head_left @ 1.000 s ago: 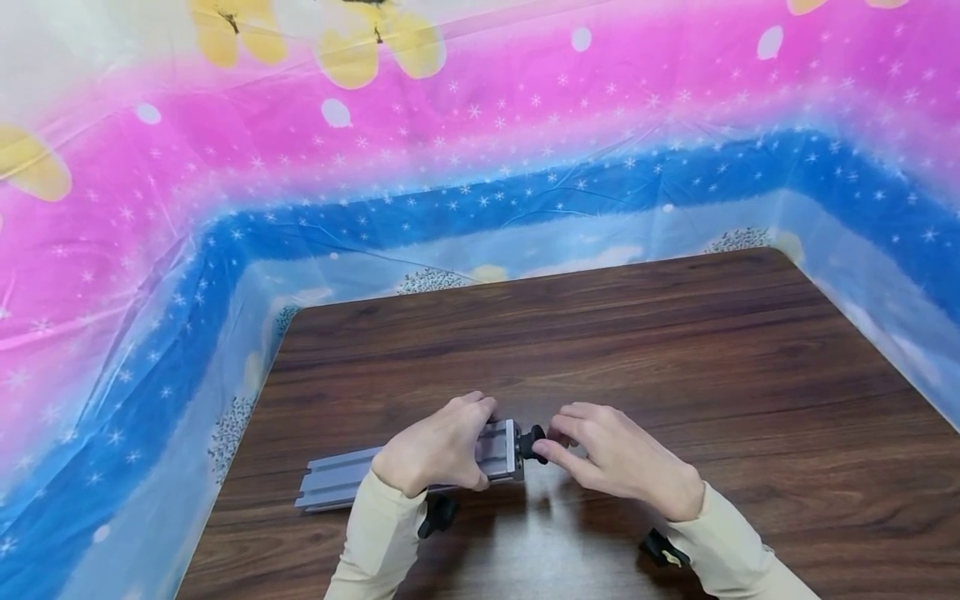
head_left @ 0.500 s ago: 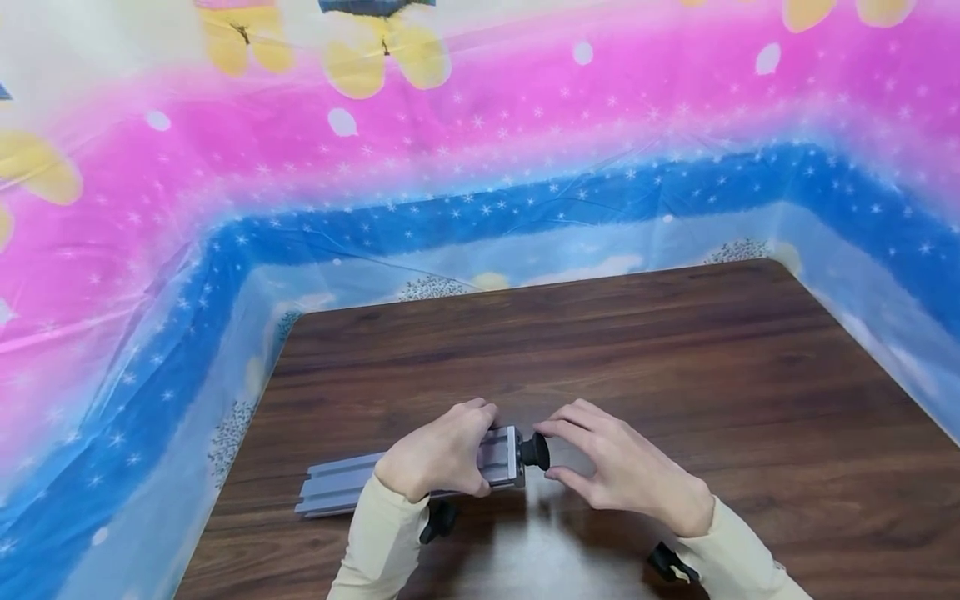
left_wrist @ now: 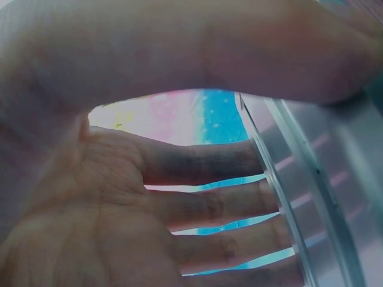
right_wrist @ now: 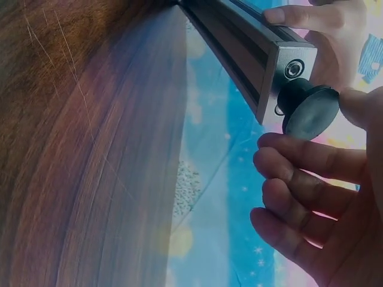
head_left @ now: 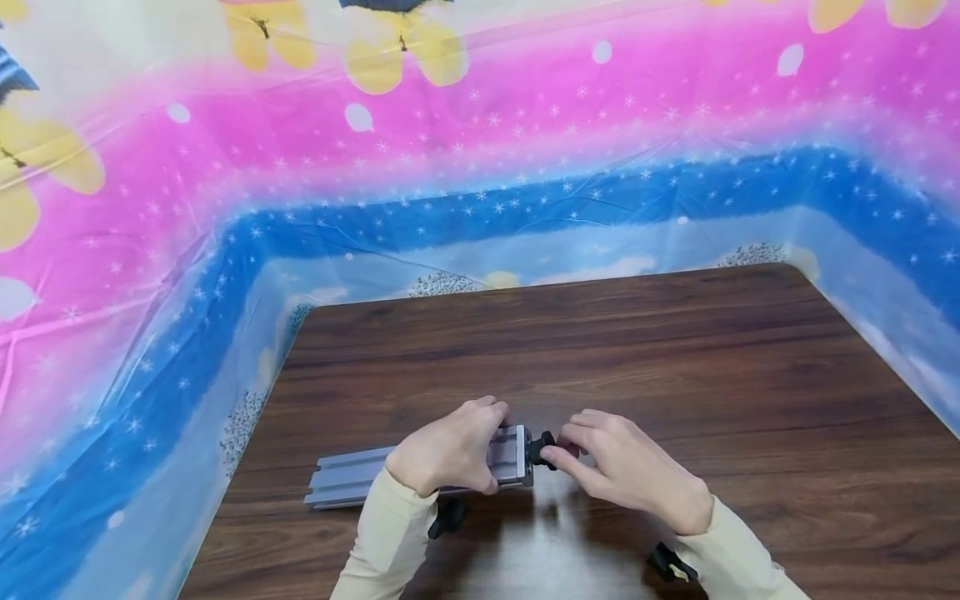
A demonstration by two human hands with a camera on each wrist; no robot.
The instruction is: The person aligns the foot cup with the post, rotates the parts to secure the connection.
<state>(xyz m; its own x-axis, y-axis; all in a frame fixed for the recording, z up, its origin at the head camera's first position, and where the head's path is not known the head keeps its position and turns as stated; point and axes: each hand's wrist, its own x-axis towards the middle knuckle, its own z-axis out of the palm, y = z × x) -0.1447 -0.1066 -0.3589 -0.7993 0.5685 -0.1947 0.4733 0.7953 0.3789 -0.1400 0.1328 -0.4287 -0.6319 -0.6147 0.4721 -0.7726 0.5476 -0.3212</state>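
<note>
A long grey aluminium profile [head_left: 352,477] lies crosswise near the front of the table. My left hand [head_left: 450,450] grips it close to its right end, thumb on the near side and fingers over the far side. In the left wrist view the fingers [left_wrist: 221,206] reach the profile's grooved edge. A flat end plate [right_wrist: 276,78] with a socket-head bolt [right_wrist: 294,69] caps that end. From the plate sticks out a black disc-shaped knob [right_wrist: 314,113] on a short neck. My right hand [head_left: 630,467] pinches the knob's rim between thumb and index finger, its other fingers curled below.
The dark wood-grain table [head_left: 600,333] extends behind and right of the hands. A printed pink and blue cloth [head_left: 525,183] hangs around its back and sides. Black wrist mounts [head_left: 448,518] sit under both forearms.
Half a second ago the right thumb and fingers were spread wider around the knob; they have now drawn together on it. The left hand stays on the profile. The head view has shifted slightly.
</note>
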